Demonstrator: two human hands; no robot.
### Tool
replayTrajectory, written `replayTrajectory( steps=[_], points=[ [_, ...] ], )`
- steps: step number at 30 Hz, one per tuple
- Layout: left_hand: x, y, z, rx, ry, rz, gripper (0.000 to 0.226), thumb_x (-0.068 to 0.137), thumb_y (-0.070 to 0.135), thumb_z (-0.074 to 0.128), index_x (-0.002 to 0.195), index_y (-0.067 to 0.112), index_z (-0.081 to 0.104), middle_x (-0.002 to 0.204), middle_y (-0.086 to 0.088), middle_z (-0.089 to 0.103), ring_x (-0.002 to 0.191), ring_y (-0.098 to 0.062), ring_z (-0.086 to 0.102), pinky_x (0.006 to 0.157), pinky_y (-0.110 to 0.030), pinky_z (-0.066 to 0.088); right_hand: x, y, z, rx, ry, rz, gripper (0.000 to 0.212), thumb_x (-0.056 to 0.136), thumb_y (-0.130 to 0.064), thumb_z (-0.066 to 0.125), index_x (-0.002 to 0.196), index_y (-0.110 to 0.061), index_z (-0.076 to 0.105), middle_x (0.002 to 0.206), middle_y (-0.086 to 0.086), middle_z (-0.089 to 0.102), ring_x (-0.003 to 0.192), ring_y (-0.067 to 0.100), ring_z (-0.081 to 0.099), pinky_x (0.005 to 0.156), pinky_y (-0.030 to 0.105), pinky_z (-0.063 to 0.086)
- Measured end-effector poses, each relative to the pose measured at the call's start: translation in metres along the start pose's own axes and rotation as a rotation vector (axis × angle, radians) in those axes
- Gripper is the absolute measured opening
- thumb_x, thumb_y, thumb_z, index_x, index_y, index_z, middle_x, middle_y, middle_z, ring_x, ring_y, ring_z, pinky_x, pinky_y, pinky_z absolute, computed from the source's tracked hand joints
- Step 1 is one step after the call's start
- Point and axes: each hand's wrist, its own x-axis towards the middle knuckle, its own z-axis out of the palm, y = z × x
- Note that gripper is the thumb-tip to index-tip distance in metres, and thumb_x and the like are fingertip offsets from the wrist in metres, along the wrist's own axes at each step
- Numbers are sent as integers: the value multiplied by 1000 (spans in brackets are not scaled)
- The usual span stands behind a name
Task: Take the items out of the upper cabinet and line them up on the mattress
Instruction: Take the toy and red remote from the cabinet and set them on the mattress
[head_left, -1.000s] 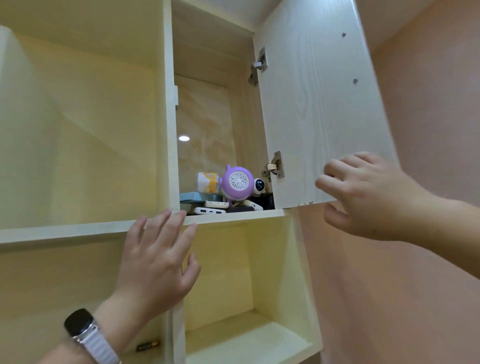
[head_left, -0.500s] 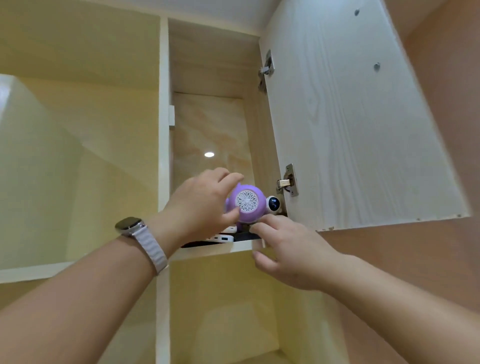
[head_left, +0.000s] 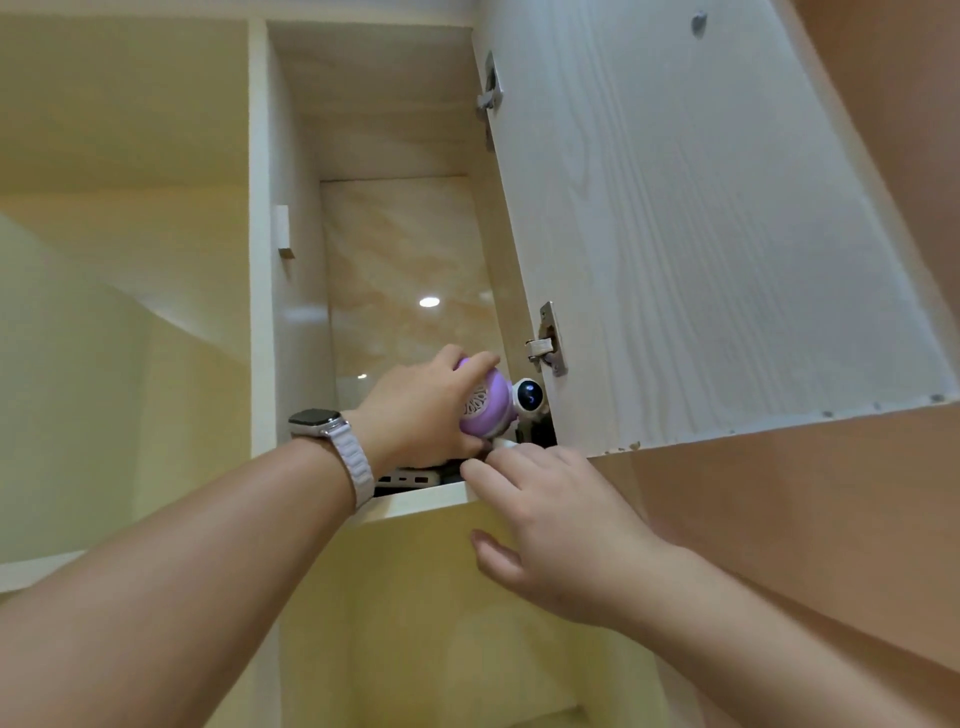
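Overhead, left hand (head_left: 415, 413) around purple device (head_left: 487, 411).

Both bare forearms reach up and away, converging toward the middle. The left hand (head_left: 421, 415) is the farther one. Its fingers curl over the top of a purple round gadget (head_left: 485, 410) with the thumb beneath, gripping it. A watch (head_left: 318, 419) bands the left wrist. The right hand (head_left: 545, 519) sits just to the right and nearer, back upward, fingers (head_left: 485, 475) stretched forward, thumb spread below them.
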Motion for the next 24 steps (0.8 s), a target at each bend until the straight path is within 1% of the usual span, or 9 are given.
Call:
replayTrajectory(
  steps=[2, 4, 7, 10, 13, 16, 19, 21, 24],
  points=[
    [0, -1, 1, -44, 7, 2, 86, 69, 52, 71, 142, 32, 30, 131, 3, 47, 91, -28, 62, 73, -36, 52, -1, 1, 1, 5, 0, -13, 44, 81, -48, 44, 111, -18, 57, 95, 0, 61, 91, 24, 56, 75, 39, 49],
    [-1, -4, -2, -69, 39, 9, 84, 66, 50, 72, 139, 32, 33, 129, 4, 48, 88, -27, 62, 71, -37, 53, -1, 1, 0, 6, 2, -13, 44, 81, -49, 44, 109, -18, 58, 95, -1, 62, 91, 23, 56, 75, 39, 49],
    [-4, -11, -11, 9, 156, 92, 85, 63, 52, 75, 137, 27, 41, 126, 2, 54, 77, -27, 62, 60, -32, 48, 1, 0, -2, -3, -28, 1, 46, 83, -53, 39, 109, -19, 57, 97, -1, 61, 92, 24, 56, 78, 40, 48],
    [-8, -19, -20, 116, 266, 169, 83, 60, 53, 74, 133, 25, 45, 120, -4, 57, 76, -28, 60, 61, -32, 45, 4, -3, -5, -5, -66, 17, 49, 85, -58, 30, 110, -22, 51, 101, -3, 57, 96, 24, 53, 81, 40, 43],
    [-16, -26, -29, 162, 307, 121, 81, 60, 54, 70, 132, 27, 44, 118, -5, 56, 79, -29, 59, 66, -35, 44, 8, -5, -7, -2, -86, 47, 57, 83, -64, 18, 116, -27, 46, 113, -6, 53, 107, 20, 48, 89, 38, 39],
    [-26, -33, -40, 91, 357, 43, 81, 60, 56, 66, 131, 28, 41, 119, -6, 56, 81, -31, 60, 67, -37, 47, 11, -7, -8, 13, -104, 66, 66, 80, -66, 11, 123, -29, 46, 120, -8, 52, 113, 17, 45, 93, 38, 38],
    [-36, -34, -51, 19, 445, 22, 81, 62, 58, 68, 130, 25, 40, 119, -7, 56, 79, -31, 61, 60, -35, 48, 16, -10, -14, 50, -118, 113, 55, 89, -63, 21, 122, -28, 47, 118, -7, 52, 111, 18, 45, 91, 37, 39],
    [-44, -30, -58, 4, 523, 25, 81, 62, 59, 70, 128, 21, 41, 117, -7, 57, 76, -28, 60, 55, -28, 42, 22, -11, -19, 118, -116, 166, 45, 94, -58, 30, 121, -27, 48, 116, -4, 52, 111, 20, 45, 90, 38, 40],
    [-55, -23, -71, -27, 613, -15, 83, 62, 60, 73, 127, 20, 41, 117, -6, 57, 79, -26, 61, 55, -26, 36, 35, -10, -21, 263, -76, 241, 40, 93, -53, 40, 121, -26, 48, 118, -4, 51, 113, 18, 46, 88, 38, 44]
  ],
)
